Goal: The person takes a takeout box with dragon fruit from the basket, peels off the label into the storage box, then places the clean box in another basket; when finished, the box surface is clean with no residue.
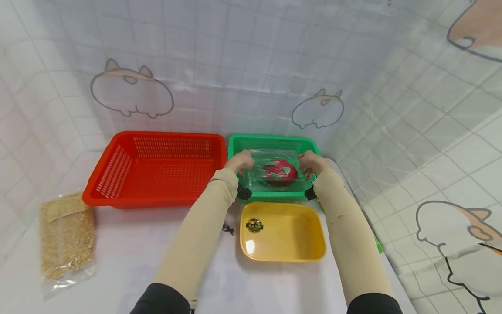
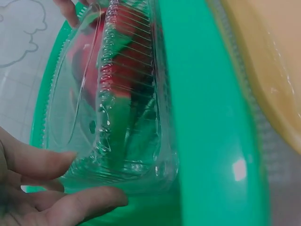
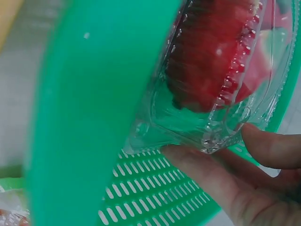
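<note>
A red dragon fruit [image 1: 280, 170] with green-tipped scales lies inside a clear plastic clamshell box [image 1: 259, 179]. The box is within the green basket [image 1: 274, 197], between both hands. At its left end, my left hand [image 1: 242, 161] holds the box, thumb at the upper corner and fingers lower down in the left wrist view. My right hand [image 1: 311, 162] grips the opposite end; the right wrist view shows its thumb [image 3: 265, 146] against the lid side and fingers under the edge. Whether the box touches the basket floor is hard to tell.
Left of the green basket stands a red basket [image 1: 168, 174]. A yellow tray [image 1: 282, 235] with a dark sticker is in front, between the forearms. A bag of grain-like flakes [image 1: 68, 235] lies far left. Small purple-wrapped pieces [image 1: 228, 228] sit beside the tray. Patterned sheeting rises behind and right.
</note>
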A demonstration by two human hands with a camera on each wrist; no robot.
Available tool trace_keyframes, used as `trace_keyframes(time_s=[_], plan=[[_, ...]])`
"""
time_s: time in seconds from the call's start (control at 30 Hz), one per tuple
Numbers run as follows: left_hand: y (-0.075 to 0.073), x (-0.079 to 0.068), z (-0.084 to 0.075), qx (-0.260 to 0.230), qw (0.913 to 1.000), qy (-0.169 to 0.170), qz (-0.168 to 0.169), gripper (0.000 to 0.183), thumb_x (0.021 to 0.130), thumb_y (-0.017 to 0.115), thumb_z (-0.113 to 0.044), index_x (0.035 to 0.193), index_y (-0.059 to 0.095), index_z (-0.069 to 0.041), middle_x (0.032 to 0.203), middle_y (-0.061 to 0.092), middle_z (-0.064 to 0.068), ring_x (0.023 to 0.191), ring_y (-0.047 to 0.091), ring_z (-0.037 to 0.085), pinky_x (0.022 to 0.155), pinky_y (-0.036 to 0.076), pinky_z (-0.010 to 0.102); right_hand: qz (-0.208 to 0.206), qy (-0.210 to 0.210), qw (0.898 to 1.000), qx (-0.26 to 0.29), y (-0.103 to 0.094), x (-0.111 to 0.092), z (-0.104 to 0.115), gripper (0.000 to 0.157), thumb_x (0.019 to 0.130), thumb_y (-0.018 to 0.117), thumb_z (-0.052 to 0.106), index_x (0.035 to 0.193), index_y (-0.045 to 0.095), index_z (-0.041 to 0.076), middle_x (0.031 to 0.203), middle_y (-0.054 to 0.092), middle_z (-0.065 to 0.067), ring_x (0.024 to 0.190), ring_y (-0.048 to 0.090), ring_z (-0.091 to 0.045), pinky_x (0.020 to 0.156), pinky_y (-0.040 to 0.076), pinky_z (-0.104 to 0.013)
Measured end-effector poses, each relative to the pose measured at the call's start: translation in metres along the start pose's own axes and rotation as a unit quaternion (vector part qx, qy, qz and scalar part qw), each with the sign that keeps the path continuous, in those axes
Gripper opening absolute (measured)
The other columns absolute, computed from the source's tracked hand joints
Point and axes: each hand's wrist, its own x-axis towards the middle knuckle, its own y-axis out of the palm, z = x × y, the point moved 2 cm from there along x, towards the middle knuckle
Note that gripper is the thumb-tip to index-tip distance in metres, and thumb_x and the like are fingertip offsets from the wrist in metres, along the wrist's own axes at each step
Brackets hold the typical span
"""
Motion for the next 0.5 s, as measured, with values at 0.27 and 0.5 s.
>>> trace_keyframes(time_s=[0.27,0.5], plan=[[0.003,0.012,-0.002,0.017,0.9997,-0.005,-0.016,0.063,0.104,0.035,-0.004,0.159,0.004,0.0,0.166,0.01,0.017,0.074,0.065,0.027,0.064,0.047,0.029,-0.011,-0.005,0.999,-0.035,-0.007,0.014,-0.002,0.055,0.105,0.031,0.004,0.159,0.018,0.003,0.165,0.021,-0.013,0.09,0.066,-0.034,0.093,0.054,-0.051],[0.005,0.014,0.0,0.002,0.9999,0.005,-0.012,0.063,0.105,0.036,-0.007,0.159,0.003,-0.001,0.166,0.009,0.019,0.061,0.054,0.021,0.062,0.042,0.029,-0.026,0.0,0.996,-0.087,-0.01,0.026,-0.005,0.051,0.107,0.029,0.011,0.157,0.026,0.005,0.164,0.023,-0.012,0.044,0.03,-0.011,0.089,0.056,-0.053]])
